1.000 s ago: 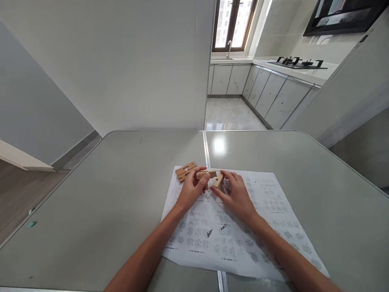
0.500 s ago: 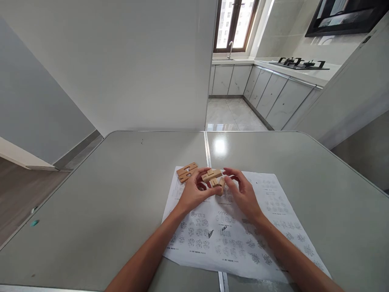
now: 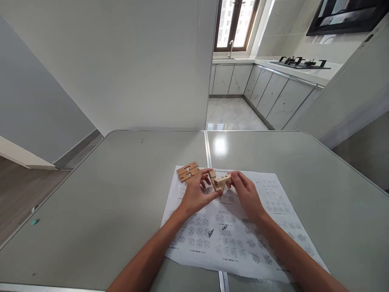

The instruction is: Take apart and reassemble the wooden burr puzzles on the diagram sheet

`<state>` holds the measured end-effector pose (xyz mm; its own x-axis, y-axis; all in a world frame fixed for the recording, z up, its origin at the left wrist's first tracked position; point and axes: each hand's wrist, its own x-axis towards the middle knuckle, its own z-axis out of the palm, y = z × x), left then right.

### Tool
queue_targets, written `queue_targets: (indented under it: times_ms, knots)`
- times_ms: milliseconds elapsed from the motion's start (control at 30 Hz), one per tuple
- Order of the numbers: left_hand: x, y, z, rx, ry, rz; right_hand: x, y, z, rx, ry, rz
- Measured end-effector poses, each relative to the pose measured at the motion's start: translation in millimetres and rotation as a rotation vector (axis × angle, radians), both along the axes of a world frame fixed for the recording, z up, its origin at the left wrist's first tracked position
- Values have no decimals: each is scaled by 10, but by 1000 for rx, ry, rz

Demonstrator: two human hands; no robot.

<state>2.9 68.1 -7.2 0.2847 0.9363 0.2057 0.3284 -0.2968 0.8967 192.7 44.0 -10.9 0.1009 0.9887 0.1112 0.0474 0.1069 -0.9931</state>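
My left hand [image 3: 196, 194] and my right hand [image 3: 247, 192] meet over a printed paper sheet [image 3: 237, 235] on a grey table [image 3: 100, 202]. Between their fingertips sits a small cluster of notched wooden puzzle pieces [image 3: 219, 181], pinched from both sides and lifted a little off the sheet. Two more notched wooden pieces [image 3: 187, 171] lie side by side at the sheet's far left corner, just beyond my left hand.
A metal seam [image 3: 208, 152] runs down the middle of the table. A small green object [image 3: 35, 222] lies at the table's left edge. A white partition wall stands behind the table, and a kitchen with cabinets [image 3: 273, 93] opens to the back right.
The wooden pieces in my hands have been turned and brought closer together. My right hand has closed on them from the right. The two pieces on the sheet's corner have not moved.
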Motion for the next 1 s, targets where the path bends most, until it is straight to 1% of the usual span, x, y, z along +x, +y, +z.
queue_targets:
  times_ms: [100, 167, 233, 300, 367, 500, 567, 700, 833, 1000]
  knots:
    - [-7, 12, -17, 63, 23, 19, 29, 19, -19, -24, -50, -117]
    - [-11, 18, -32, 110, 39, -1, 53, 25, -28, -50, -115, -193]
    - [-19, 25, -50, 131, 52, -30, 79, 27, -31, -62, -207, -240]
    - [-30, 32, -64, 130, 65, -52, 104, 30, -33, -62, -322, -255]
    - [-42, 38, -69, 148, 103, -59, 120, 39, -42, -57, -434, -237]
    - [-49, 36, -56, 253, 229, -78, 122, 69, -98, -49, -611, -199]
    - [-44, 26, -44, 279, 258, -92, 119, 81, -132, -33, -667, -200]
    - [-33, -2, -17, 274, 281, -102, 130, 87, -171, -16, -687, -164]
    - [-27, -21, 0, 300, 287, -113, 142, 85, -166, 15, -639, -137]
    - [-25, -18, -25, 307, 327, -109, 137, 93, -158, 25, -579, -104]
